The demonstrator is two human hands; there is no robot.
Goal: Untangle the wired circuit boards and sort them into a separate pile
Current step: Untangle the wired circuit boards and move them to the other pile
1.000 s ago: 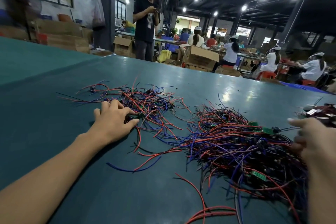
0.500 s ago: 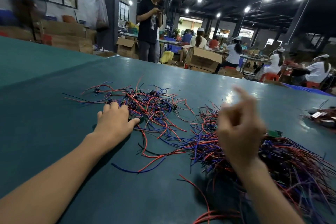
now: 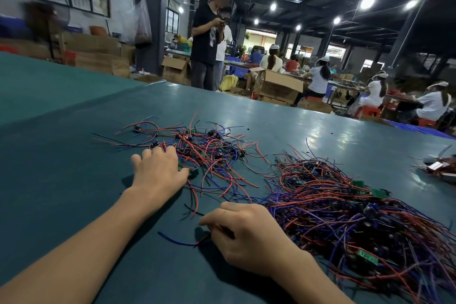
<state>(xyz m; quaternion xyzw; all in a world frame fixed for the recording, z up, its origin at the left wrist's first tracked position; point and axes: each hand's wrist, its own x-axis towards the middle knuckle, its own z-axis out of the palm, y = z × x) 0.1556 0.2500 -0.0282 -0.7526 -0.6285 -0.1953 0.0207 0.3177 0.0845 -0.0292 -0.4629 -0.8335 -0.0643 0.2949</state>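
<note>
Red-blue smaller wire pile (image 3: 209, 153) under flat left hand (image 3: 158, 173), right hand (image 3: 249, 237) seemingly pinching loose wire (image 3: 176, 242)

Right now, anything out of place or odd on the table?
Nothing looks damaged. One loose wire lies on the table, apart from the small pile and the big pile. Its end is at the right hand, which seems to pinch it.
</note>
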